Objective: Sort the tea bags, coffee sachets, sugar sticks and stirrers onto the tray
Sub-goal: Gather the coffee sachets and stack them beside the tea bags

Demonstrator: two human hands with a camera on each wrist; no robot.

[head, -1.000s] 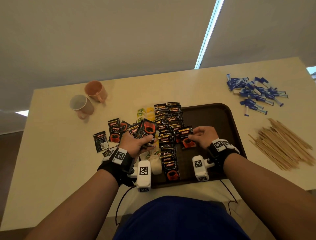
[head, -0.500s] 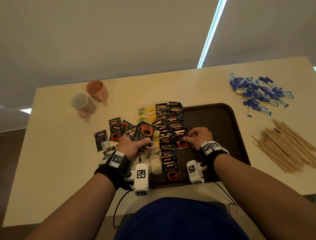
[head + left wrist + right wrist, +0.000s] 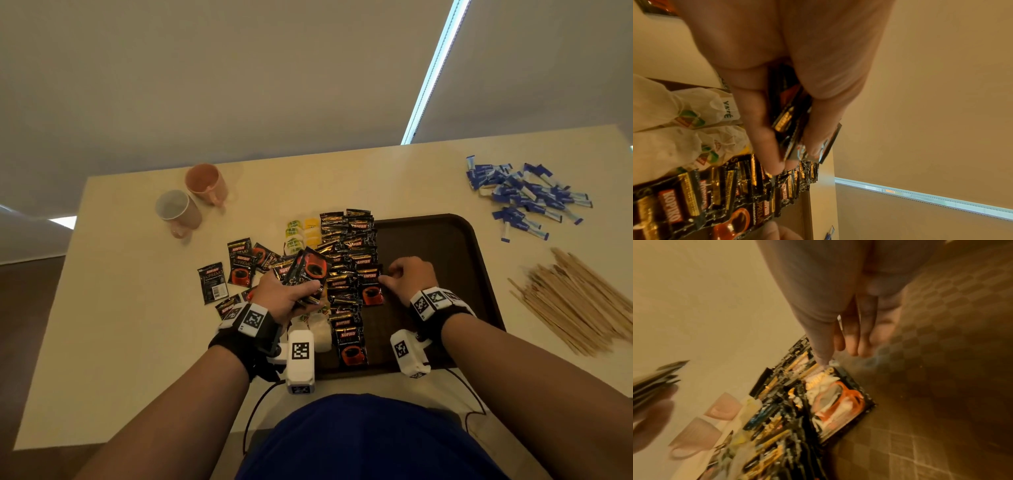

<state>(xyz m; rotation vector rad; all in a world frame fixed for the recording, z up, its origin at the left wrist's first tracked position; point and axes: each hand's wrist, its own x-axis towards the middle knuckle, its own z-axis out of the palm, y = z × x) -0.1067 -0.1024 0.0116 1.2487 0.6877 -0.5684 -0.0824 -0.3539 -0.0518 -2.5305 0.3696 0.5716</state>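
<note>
Gripping coffee sachets [image 3: 307, 274], left hand [image 3: 284, 297].

Coffee sachets [image 3: 352, 346] glossy foil; tray [image 3: 445, 246] matt textured plastic; stirrers [image 3: 579, 305] pale wood.

Beige table [image 3: 137, 342]: brown tray [image 3: 479, 274] centre-near, two mugs [image 3: 191, 202] far left, loose coffee sachets [image 3: 226, 274] left of tray, sugar sticks [image 3: 524, 195] far right, stirrers [image 3: 575, 305] right.
</note>
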